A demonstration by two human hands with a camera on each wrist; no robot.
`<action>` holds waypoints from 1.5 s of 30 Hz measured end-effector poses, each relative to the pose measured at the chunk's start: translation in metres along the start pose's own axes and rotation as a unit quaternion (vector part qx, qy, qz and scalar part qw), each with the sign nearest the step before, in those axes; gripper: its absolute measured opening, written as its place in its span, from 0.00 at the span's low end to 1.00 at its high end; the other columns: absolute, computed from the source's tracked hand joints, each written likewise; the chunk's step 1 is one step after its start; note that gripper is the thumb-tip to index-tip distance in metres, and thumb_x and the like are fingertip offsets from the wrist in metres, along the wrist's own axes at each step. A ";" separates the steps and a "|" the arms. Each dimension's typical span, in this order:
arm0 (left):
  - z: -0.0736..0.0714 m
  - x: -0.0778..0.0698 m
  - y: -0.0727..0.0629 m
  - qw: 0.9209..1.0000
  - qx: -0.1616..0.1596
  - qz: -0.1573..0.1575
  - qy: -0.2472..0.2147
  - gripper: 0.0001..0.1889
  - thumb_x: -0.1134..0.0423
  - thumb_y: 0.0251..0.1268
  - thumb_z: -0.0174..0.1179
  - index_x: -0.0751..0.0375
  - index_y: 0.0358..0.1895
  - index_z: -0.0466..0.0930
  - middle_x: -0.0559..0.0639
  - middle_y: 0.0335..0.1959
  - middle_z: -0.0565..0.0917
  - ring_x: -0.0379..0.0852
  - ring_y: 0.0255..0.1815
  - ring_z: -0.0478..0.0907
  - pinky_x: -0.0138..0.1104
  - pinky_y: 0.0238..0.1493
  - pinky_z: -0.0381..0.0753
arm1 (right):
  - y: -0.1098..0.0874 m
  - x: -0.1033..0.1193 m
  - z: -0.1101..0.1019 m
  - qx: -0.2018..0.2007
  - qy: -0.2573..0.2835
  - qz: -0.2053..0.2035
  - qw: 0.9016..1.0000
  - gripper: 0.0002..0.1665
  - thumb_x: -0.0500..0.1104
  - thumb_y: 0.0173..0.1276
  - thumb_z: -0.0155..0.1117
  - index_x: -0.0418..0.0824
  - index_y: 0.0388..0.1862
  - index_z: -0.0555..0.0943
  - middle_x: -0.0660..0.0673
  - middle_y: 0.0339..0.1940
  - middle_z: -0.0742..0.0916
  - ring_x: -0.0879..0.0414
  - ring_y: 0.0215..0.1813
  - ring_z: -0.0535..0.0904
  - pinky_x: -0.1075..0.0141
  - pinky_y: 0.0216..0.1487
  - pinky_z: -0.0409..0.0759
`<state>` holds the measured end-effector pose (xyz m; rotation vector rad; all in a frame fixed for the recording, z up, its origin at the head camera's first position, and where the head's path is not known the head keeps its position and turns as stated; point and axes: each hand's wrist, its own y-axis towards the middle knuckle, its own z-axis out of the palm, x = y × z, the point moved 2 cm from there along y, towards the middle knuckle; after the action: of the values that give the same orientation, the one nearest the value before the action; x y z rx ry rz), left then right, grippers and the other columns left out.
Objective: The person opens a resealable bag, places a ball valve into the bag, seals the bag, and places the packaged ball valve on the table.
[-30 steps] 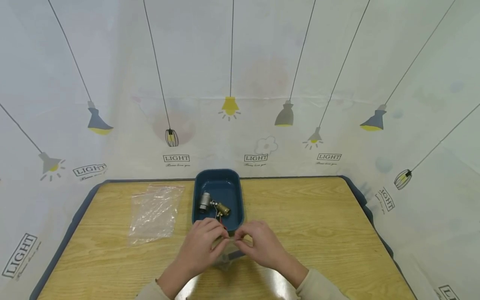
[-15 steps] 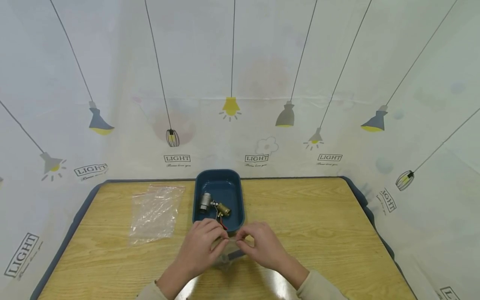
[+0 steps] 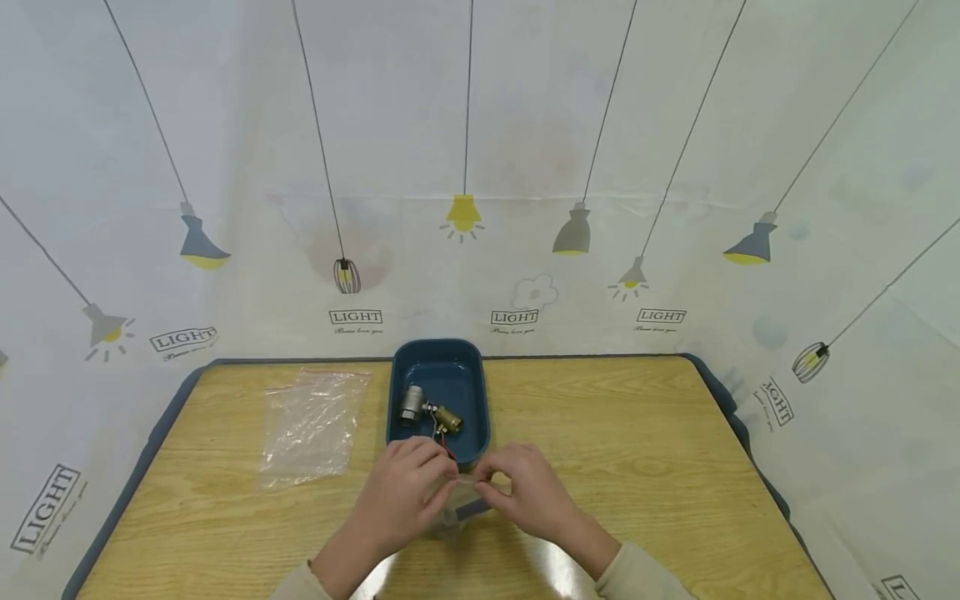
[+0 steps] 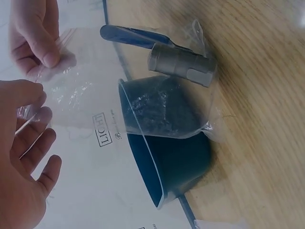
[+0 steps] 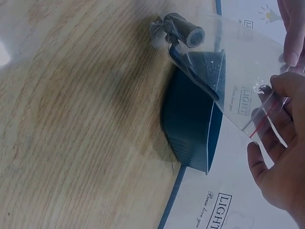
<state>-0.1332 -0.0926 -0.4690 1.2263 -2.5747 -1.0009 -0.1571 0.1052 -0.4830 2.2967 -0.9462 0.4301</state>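
A clear zip bag (image 4: 95,100) with a red closure line hangs between both hands at the near side of the tray. Inside, at the bottom, lies a grey metal ball valve (image 4: 178,64) with a blue lever handle (image 4: 138,37). My left hand (image 3: 405,492) pinches the bag's upper edge between thumb and fingers. Close beside it, my right hand (image 3: 521,487) pinches the same edge, its thumb and forefinger on the closure strip (image 5: 261,125) in the right wrist view.
Behind the hands stands a dark blue tray (image 3: 442,360) holding a silver valve (image 3: 411,405) and a brass valve (image 3: 447,419), with a red handle partly hidden by the left hand. Flat clear bags (image 3: 311,429) lie on the wooden table (image 3: 637,442) to the left.
The right fingertips have slid slightly right along the bag's edge, widening the gap between the hands. The left hand stays in place on the bag.
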 end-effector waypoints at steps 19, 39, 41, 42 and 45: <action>0.002 -0.002 0.000 1.000 -0.004 0.006 0.014 0.04 0.58 0.57 0.68 0.44 0.30 0.81 0.38 0.36 0.82 0.41 0.46 0.78 0.40 0.48 0.74 | -0.004 0.001 0.004 -0.029 -0.076 -0.036 0.996 0.05 0.44 0.63 0.69 0.54 0.33 0.81 0.62 0.32 0.85 0.66 0.37 0.79 0.60 0.45 0.76; 0.001 0.001 -0.003 1.000 0.003 -0.004 0.010 0.04 0.58 0.56 0.68 0.44 0.30 0.81 0.37 0.37 0.82 0.41 0.47 0.78 0.39 0.49 0.74 | -0.007 -0.004 0.002 -0.039 -0.094 -0.033 0.994 0.06 0.43 0.60 0.71 0.54 0.32 0.81 0.62 0.31 0.86 0.66 0.37 0.79 0.59 0.46 0.77; 0.000 0.001 -0.003 1.000 0.004 -0.007 0.009 0.05 0.58 0.56 0.69 0.44 0.30 0.81 0.37 0.37 0.82 0.41 0.47 0.78 0.39 0.50 0.73 | -0.007 -0.005 0.001 -0.038 -0.098 -0.032 0.994 0.06 0.43 0.60 0.71 0.54 0.32 0.81 0.62 0.31 0.86 0.66 0.38 0.79 0.59 0.46 0.76; 0.000 0.001 -0.003 1.000 0.000 -0.004 0.008 0.05 0.58 0.55 0.69 0.44 0.30 0.81 0.37 0.37 0.82 0.41 0.47 0.78 0.39 0.49 0.73 | -0.008 -0.005 0.001 -0.041 -0.099 -0.035 0.994 0.07 0.42 0.59 0.71 0.54 0.32 0.81 0.62 0.31 0.86 0.66 0.38 0.79 0.58 0.46 0.77; 0.001 0.001 -0.003 1.000 -0.013 0.005 0.008 0.05 0.57 0.55 0.68 0.45 0.30 0.81 0.38 0.37 0.82 0.41 0.46 0.78 0.40 0.48 0.73 | -0.008 -0.005 0.001 -0.043 -0.100 -0.039 0.993 0.07 0.42 0.58 0.72 0.53 0.32 0.82 0.62 0.31 0.86 0.66 0.38 0.79 0.58 0.47 0.76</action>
<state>-0.1318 -0.0945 -0.4716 1.2092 -2.5461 -1.0153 -0.1550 0.1120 -0.4896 2.3198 -0.9470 0.1241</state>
